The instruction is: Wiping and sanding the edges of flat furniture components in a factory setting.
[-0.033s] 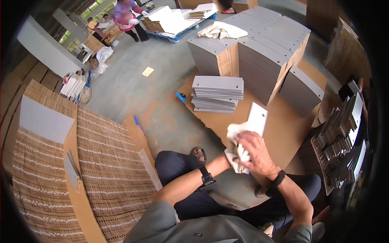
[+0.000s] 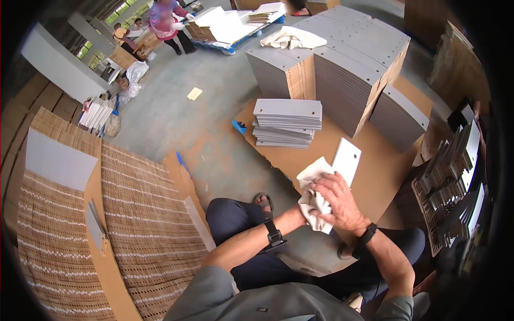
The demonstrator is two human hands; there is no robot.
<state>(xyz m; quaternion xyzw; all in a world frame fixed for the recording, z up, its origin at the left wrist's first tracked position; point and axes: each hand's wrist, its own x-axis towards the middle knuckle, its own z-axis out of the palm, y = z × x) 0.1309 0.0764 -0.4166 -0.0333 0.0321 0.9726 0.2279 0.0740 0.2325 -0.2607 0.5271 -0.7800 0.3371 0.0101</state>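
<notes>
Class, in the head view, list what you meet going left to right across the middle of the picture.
Stacks of brown corrugated sheets → white cloth → right hand → white panel → dark rack of parts.
</notes>
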